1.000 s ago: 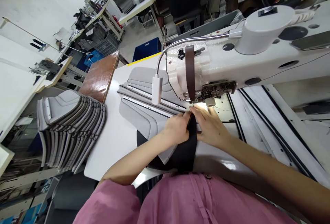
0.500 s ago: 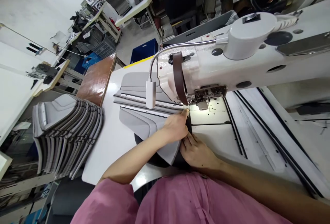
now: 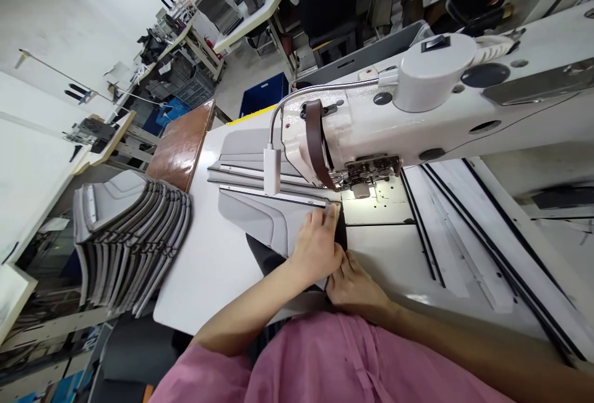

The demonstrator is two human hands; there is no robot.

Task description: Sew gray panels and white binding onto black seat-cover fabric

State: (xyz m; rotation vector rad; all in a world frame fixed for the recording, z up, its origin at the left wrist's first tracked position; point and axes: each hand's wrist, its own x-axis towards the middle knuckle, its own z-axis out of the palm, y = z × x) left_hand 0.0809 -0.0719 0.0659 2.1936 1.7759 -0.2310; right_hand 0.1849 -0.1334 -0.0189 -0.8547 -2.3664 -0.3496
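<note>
A grey padded fabric panel (image 3: 250,214) lies on the white sewing table, with a white strip (image 3: 273,195) along its far edge. My left hand (image 3: 318,245) presses and pinches the panel's right end, beside the sewing machine's head (image 3: 320,143). Close below it, my right hand (image 3: 355,288) has its fingers closed on the panel's lower right edge; the fingertips are partly hidden. Dark material (image 3: 264,254) shows beneath the panel. Behind it lies another grey panel (image 3: 245,143), also with a white strip, partly covered by the machine's lamp.
A tall stack of grey panels (image 3: 132,229) stands left of the table. Long white and black strips (image 3: 459,236) lie to the right. A brown board (image 3: 183,143) and a blue crate (image 3: 264,93) are beyond the far left edge. A person in dark clothes (image 3: 325,0) is at the back.
The near panel and my left hand have shifted slightly toward my body, widening the gap to the panel behind. My right hand stays close by it. The view has turned a little.
</note>
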